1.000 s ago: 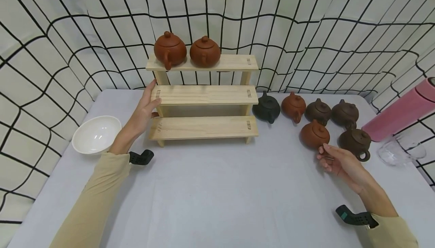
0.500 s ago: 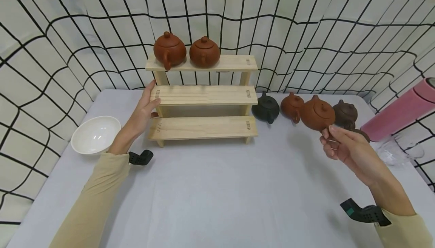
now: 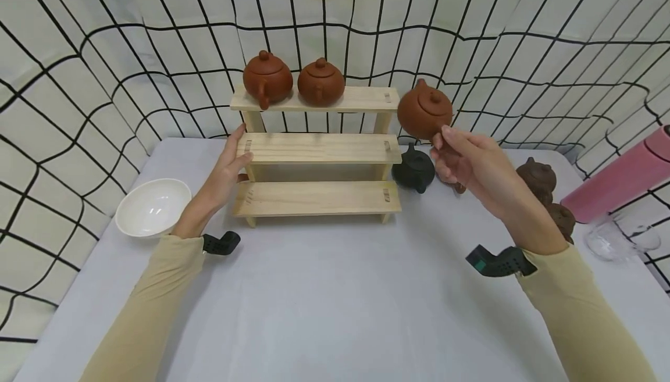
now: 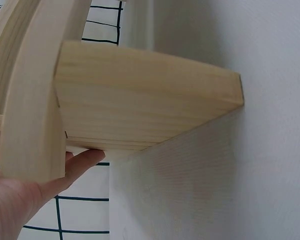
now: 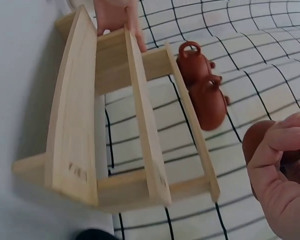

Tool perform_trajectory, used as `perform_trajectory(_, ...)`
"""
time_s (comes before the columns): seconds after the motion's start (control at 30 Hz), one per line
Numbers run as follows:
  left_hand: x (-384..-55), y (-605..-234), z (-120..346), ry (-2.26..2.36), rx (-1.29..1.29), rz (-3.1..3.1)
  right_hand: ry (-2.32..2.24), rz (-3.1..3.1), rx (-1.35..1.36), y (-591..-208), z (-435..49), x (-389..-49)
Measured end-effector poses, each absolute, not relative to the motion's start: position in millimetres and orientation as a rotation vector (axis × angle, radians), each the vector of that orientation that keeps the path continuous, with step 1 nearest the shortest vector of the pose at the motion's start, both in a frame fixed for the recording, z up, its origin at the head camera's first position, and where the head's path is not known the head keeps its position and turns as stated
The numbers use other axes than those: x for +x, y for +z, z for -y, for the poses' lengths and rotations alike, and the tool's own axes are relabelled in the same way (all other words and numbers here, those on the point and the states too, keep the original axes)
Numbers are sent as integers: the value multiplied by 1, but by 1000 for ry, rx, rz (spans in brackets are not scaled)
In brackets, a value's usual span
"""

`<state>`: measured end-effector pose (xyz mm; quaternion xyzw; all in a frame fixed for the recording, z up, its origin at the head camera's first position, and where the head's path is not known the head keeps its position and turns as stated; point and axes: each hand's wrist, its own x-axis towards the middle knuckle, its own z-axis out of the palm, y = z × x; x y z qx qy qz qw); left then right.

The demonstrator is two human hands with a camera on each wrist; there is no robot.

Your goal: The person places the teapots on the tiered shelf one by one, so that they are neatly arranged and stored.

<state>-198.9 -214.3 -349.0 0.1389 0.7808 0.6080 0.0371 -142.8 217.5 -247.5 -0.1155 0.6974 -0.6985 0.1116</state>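
My right hand [image 3: 473, 167] pinches a reddish-brown clay teapot [image 3: 424, 111] by its handle side, in the air just right of the rack's top tier. The handle is mostly hidden by the fingers. In the right wrist view the same teapot [image 5: 257, 137] is partly covered by the hand. My left hand [image 3: 222, 170] grips the left side of a three-tier wooden display rack [image 3: 319, 148] at the middle tier, thumb in front. Two reddish-brown teapots, the left one [image 3: 267, 79] and its neighbour [image 3: 321, 82], sit on the top tier's left half.
On the table right of the rack stand a black teapot [image 3: 414, 170], a mostly hidden reddish teapot [image 3: 458, 188] and dark brown teapots [image 3: 538, 177]. Further right are a pink bottle [image 3: 617, 175] and a clear glass cup [image 3: 617, 238]. A white bowl [image 3: 153, 207] is at left. Black wire mesh surrounds the table.
My right hand has lifted the reddish-brown teapot off the table and carried it up and left to the rack's top tier. My left hand has stayed on the rack.
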Motion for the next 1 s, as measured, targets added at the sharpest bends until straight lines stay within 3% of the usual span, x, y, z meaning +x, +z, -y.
perform_trajectory(0.47,-199,-348,214,1842,430,-2413,-2103,-2053,-296,-236,-152,-204)
perform_trajectory(1.0,-198,-348,214,1838,424,-2414,-2041,-2063,-197,-241,-139,-235)
